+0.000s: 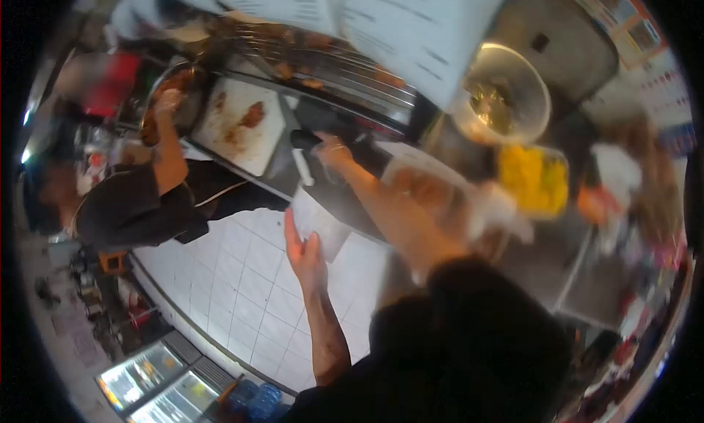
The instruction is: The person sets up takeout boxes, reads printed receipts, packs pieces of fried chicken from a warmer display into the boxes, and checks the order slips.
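My left hand [306, 254] is closed on a white paper sheet or bag [317, 221], thumb on the near side, held out over the floor beside the counter. My right hand [334, 153] reaches across the counter's edge and is wrapped round a dark-handled utensil [303, 138]. A pale, narrow piece [302, 168] extends below that handle towards the paper; blur hides its exact kind. Left of the utensil lies a white cutting board [246, 144] with reddish-brown food pieces [252, 115] and smears on it.
A co-worker in dark clothing [132, 203] reaches into a pan of food [155, 111] at the left. Along the counter stand a clear bowl [506, 93], a tub of yellow food [533, 179] and a container of brownish food [422, 188]. Papers [411, 27] hang over a metal rack [330, 75].
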`<control>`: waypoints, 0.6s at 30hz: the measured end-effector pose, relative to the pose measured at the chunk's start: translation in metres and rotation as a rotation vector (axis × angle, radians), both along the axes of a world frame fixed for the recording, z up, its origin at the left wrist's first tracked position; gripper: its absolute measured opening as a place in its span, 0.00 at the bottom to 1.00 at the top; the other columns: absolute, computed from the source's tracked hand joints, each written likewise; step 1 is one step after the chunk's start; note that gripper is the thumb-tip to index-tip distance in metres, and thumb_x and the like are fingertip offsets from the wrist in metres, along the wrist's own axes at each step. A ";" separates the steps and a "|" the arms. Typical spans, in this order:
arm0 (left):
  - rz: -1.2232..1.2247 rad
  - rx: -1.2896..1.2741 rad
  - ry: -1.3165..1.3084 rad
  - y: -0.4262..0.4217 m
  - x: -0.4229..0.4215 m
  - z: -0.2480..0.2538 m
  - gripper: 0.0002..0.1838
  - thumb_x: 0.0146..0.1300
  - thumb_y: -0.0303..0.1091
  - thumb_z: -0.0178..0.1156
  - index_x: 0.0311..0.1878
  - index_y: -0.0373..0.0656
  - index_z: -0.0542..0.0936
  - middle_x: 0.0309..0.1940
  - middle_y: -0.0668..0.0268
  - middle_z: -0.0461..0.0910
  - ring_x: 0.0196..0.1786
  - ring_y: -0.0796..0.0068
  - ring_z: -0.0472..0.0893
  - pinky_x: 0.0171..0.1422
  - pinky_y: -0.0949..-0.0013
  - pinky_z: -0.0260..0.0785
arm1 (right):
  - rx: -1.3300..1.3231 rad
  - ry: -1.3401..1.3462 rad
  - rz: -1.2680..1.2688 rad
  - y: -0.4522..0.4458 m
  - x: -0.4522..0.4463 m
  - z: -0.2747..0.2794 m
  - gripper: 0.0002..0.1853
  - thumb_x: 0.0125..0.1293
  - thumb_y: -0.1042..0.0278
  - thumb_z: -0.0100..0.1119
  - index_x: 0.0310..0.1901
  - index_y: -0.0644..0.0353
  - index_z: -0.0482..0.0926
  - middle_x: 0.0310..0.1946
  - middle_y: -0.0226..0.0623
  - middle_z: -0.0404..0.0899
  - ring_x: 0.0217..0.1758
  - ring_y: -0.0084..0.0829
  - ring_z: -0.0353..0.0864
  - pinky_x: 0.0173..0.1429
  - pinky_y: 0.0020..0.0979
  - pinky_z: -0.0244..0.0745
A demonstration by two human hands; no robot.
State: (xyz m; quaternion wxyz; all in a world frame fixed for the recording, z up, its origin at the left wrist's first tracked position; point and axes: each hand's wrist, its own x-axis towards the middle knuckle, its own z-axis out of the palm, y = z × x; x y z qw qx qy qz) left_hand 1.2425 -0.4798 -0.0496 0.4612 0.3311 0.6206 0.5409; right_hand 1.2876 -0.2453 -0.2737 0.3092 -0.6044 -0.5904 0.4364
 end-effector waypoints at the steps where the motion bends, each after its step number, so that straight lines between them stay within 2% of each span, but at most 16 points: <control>1: -0.016 0.050 -0.128 0.012 0.010 0.004 0.34 0.65 0.22 0.49 0.76 0.36 0.57 0.72 0.55 0.63 0.67 0.67 0.71 0.68 0.67 0.66 | -0.091 0.117 -0.015 -0.019 0.023 0.052 0.27 0.62 0.63 0.66 0.62 0.60 0.76 0.55 0.47 0.81 0.55 0.39 0.82 0.61 0.38 0.75; 2: -0.028 0.077 -0.202 0.024 0.021 0.001 0.35 0.65 0.21 0.49 0.77 0.36 0.56 0.73 0.55 0.62 0.68 0.67 0.70 0.69 0.67 0.65 | 0.035 0.332 -0.035 -0.057 0.044 0.053 0.25 0.63 0.63 0.65 0.62 0.59 0.76 0.57 0.46 0.81 0.59 0.41 0.80 0.63 0.39 0.73; 3: -0.039 0.102 -0.277 0.036 0.031 -0.002 0.37 0.64 0.20 0.50 0.77 0.36 0.55 0.74 0.55 0.60 0.69 0.67 0.69 0.69 0.68 0.64 | 0.231 0.227 0.112 -0.074 0.083 0.051 0.23 0.66 0.63 0.62 0.62 0.58 0.76 0.57 0.44 0.80 0.61 0.40 0.78 0.65 0.39 0.72; 4: -0.080 0.140 -0.101 0.048 0.047 -0.019 0.37 0.64 0.21 0.52 0.77 0.36 0.56 0.75 0.54 0.60 0.69 0.65 0.70 0.70 0.67 0.64 | 0.440 0.134 0.233 -0.090 0.122 0.050 0.21 0.69 0.63 0.58 0.62 0.58 0.75 0.58 0.42 0.80 0.64 0.40 0.76 0.67 0.39 0.71; 5: -0.120 0.180 0.073 0.058 0.063 -0.039 0.37 0.63 0.23 0.54 0.77 0.36 0.57 0.75 0.54 0.59 0.69 0.63 0.70 0.70 0.66 0.64 | -0.051 0.724 0.019 -0.137 0.146 0.107 0.20 0.72 0.64 0.54 0.61 0.62 0.74 0.56 0.44 0.80 0.60 0.38 0.79 0.63 0.37 0.74; 6: -0.166 0.176 0.257 0.066 0.083 -0.063 0.37 0.63 0.25 0.57 0.76 0.37 0.58 0.75 0.52 0.59 0.69 0.61 0.70 0.70 0.65 0.64 | -0.394 1.347 -0.480 -0.183 0.170 0.171 0.19 0.74 0.64 0.51 0.60 0.67 0.73 0.54 0.46 0.80 0.57 0.36 0.81 0.59 0.36 0.78; 7: -0.208 0.169 0.443 0.071 0.101 -0.092 0.38 0.63 0.27 0.60 0.76 0.37 0.59 0.74 0.50 0.59 0.69 0.59 0.70 0.70 0.63 0.65 | -0.451 0.966 -0.423 -0.216 0.208 0.150 0.18 0.73 0.63 0.52 0.60 0.63 0.75 0.52 0.43 0.81 0.56 0.35 0.81 0.59 0.35 0.77; 8: -0.238 0.153 0.279 0.070 0.118 -0.119 0.38 0.61 0.32 0.63 0.75 0.39 0.62 0.72 0.46 0.62 0.69 0.51 0.70 0.70 0.58 0.64 | -0.521 0.595 -0.341 -0.247 0.246 0.131 0.18 0.73 0.62 0.54 0.59 0.60 0.76 0.50 0.41 0.81 0.55 0.34 0.81 0.59 0.35 0.77; 9: -0.320 0.087 0.578 0.072 0.127 -0.150 0.39 0.60 0.35 0.66 0.75 0.43 0.63 0.69 0.43 0.63 0.70 0.42 0.66 0.71 0.51 0.61 | -0.528 0.385 -0.210 -0.274 0.276 0.149 0.17 0.73 0.61 0.54 0.58 0.61 0.77 0.53 0.40 0.81 0.56 0.33 0.81 0.59 0.36 0.78; 10: -0.369 0.148 0.761 0.066 0.132 -0.153 0.39 0.60 0.37 0.67 0.75 0.44 0.64 0.68 0.41 0.64 0.70 0.41 0.64 0.71 0.49 0.61 | -0.526 0.373 -0.225 -0.303 0.305 0.141 0.17 0.73 0.61 0.54 0.58 0.61 0.77 0.53 0.40 0.81 0.56 0.33 0.81 0.59 0.36 0.78; 11: -0.414 0.217 0.946 0.063 0.135 -0.154 0.40 0.60 0.38 0.68 0.74 0.44 0.64 0.67 0.40 0.65 0.71 0.40 0.63 0.71 0.48 0.60 | -0.128 -0.120 0.076 -0.329 0.333 0.117 0.17 0.73 0.62 0.54 0.57 0.61 0.77 0.54 0.40 0.80 0.59 0.33 0.79 0.62 0.36 0.75; 13: -0.441 0.201 1.081 0.055 0.127 -0.141 0.40 0.60 0.40 0.68 0.75 0.45 0.64 0.67 0.38 0.63 0.71 0.40 0.61 0.71 0.47 0.60 | 0.266 -0.602 0.373 -0.345 0.342 0.134 0.16 0.73 0.62 0.54 0.57 0.61 0.77 0.56 0.40 0.78 0.62 0.33 0.76 0.65 0.36 0.73; 14: -0.458 0.183 1.227 0.051 0.121 -0.131 0.41 0.59 0.41 0.69 0.75 0.46 0.64 0.67 0.37 0.62 0.72 0.41 0.60 0.70 0.46 0.60 | 0.059 -0.303 0.070 -0.327 0.320 0.195 0.17 0.72 0.63 0.54 0.57 0.61 0.77 0.60 0.42 0.76 0.65 0.35 0.73 0.68 0.37 0.69; 16: -0.420 0.190 1.175 0.039 0.105 -0.113 0.42 0.60 0.43 0.69 0.76 0.48 0.63 0.69 0.38 0.61 0.72 0.43 0.61 0.70 0.45 0.59 | -0.095 0.185 -0.379 -0.291 0.280 0.223 0.18 0.72 0.62 0.54 0.60 0.60 0.76 0.66 0.46 0.69 0.69 0.39 0.69 0.73 0.37 0.64; 17: -0.377 0.188 1.112 0.028 0.102 -0.098 0.43 0.60 0.45 0.69 0.76 0.49 0.61 0.70 0.39 0.60 0.72 0.45 0.62 0.70 0.44 0.59 | -0.052 0.365 -0.534 -0.276 0.259 0.223 0.20 0.72 0.62 0.54 0.62 0.58 0.76 0.69 0.49 0.66 0.70 0.41 0.67 0.75 0.38 0.62; 18: -0.276 0.222 0.690 0.013 0.105 -0.079 0.43 0.63 0.50 0.65 0.78 0.53 0.58 0.70 0.47 0.64 0.73 0.49 0.63 0.74 0.45 0.55 | -0.052 0.251 -0.475 -0.263 0.245 0.221 0.22 0.74 0.59 0.52 0.66 0.57 0.72 0.71 0.47 0.64 0.73 0.40 0.64 0.78 0.39 0.56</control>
